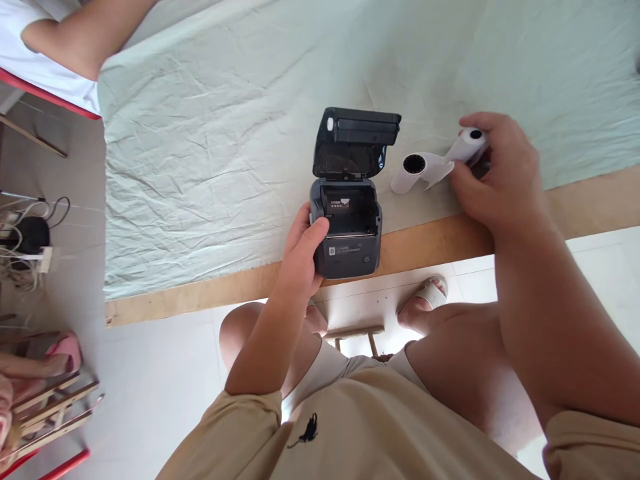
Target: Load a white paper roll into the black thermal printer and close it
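My left hand [304, 247] grips a dark portable label printer [349, 257] by its left side, thumb on the top edge. The printer's lid [347, 143] stands raised, and its paper bay lies bare, with a small printed sticker inside. To the right, my right hand [500, 170] has its thumb and fingers around a white paper roll [470, 143] with a dark core. Beside it on the cloth is a second white roll [407, 179], also dark-cored. A loose strip of paper [439, 172] runs between the two rolls, and my right thumb touches its end.
A wrinkled pale green cloth [210, 160] covers the table, whose wooden edge [440, 243] shows in front of me. At the upper left is another person's arm [95, 33]. Tangled cables [25, 247] and a wooden chair [55, 413] are on the left.
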`<act>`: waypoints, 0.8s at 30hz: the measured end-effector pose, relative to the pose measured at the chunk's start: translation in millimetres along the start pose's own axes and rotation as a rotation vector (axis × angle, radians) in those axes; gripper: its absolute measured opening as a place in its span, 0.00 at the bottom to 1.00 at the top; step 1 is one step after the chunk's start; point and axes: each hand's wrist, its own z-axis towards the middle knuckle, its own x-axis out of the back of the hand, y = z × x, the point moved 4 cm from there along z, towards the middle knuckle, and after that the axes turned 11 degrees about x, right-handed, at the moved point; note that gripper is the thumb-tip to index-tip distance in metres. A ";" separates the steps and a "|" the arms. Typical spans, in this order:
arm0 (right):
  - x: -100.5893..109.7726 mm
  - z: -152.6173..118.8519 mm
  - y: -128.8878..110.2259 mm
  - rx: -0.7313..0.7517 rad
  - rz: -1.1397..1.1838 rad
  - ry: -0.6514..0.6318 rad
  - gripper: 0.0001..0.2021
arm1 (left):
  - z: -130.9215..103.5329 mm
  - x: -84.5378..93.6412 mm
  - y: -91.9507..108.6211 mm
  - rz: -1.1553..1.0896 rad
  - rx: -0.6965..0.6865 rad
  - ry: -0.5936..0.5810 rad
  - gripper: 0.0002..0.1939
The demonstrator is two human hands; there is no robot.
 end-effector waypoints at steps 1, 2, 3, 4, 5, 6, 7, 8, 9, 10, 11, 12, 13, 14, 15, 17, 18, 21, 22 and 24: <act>-0.4 0.3 0.4 0.027 -0.024 -0.004 0.29 | 0.1 0.0 0.0 -0.001 0.001 0.001 0.27; -0.6 0.7 2.3 0.033 -0.042 0.004 0.29 | 0.1 -0.1 0.1 -0.003 0.001 0.003 0.27; -0.6 1.2 5.0 0.022 -0.045 0.022 0.30 | 0.1 -0.3 0.1 -0.007 0.001 0.004 0.26; 0.0 1.6 7.4 -0.001 -0.031 0.052 0.31 | 0.0 -0.5 0.1 -0.010 0.001 0.005 0.26; 1.4 1.8 8.5 -0.020 -0.005 0.094 0.33 | -0.1 -0.7 0.1 -0.012 0.001 0.006 0.26; 4.3 1.7 6.8 -0.025 0.023 0.156 0.35 | -0.2 -0.9 0.1 -0.012 0.002 0.006 0.26; 8.3 1.2 1.5 -0.011 0.047 0.229 0.37 | -0.4 -1.3 0.0 -0.013 0.005 0.003 0.26; 13.1 0.1 -8.1 0.026 0.070 0.309 0.38 | -0.5 -1.6 -0.2 -0.013 0.010 -0.002 0.26; 17.8 -1.6 -22.0 0.089 0.094 0.380 0.38 | -0.6 -1.9 -0.4 -0.014 0.016 -0.007 0.26; 21.0 -3.6 -39.7 0.166 0.120 0.418 0.36 | -0.7 -2.0 -0.6 -0.016 0.020 -0.010 0.26; 23.2 -6.5 -59.6 0.247 0.149 0.450 0.32 | -0.7 -2.2 -0.6 -0.018 0.021 -0.014 0.25; 21.3 -8.7 -80.5 0.319 0.185 0.401 0.26 | -0.8 -2.4 -0.5 -0.019 0.018 -0.018 0.25; 15.6 -10.4 -99.8 0.355 0.205 0.289 0.17 | -0.8 -2.5 -0.3 -0.020 0.011 -0.019 0.25; 7.9 -12.4 -117.3 0.389 0.191 0.169 0.10 | -0.9 -2.6 0.1 -0.023 0.000 -0.020 0.25; 1.0 -15.0 -132.2 0.452 0.178 0.099 0.04 | -1.0 -2.8 0.4 -0.026 -0.012 -0.022 0.25; -13.8 -18.0 -145.9 0.480 0.110 0.002 0.05 | -1.3 -3.0 0.9 -0.033 -0.033 -0.030 0.24; -19.8 -18.6 -146.9 0.489 0.084 -0.015 0.07 | -1.4 -3.2 0.8 -0.031 -0.037 -0.036 0.24; -28.2 -18.3 -139.7 0.557 0.078 0.002 0.11 | -0.8 -3.1 -0.8 -0.006 -0.029 -0.061 0.24; -27.7 -18.3 -137.9 0.599 0.094 0.019 0.12 | -0.2 -2.6 -1.4 0.002 -0.030 -0.066 0.25; -24.3 -19.7 -138.0 0.681 0.131 0.045 0.12 | 1.4 -0.5 -1.7 0.006 -0.066 -0.070 0.26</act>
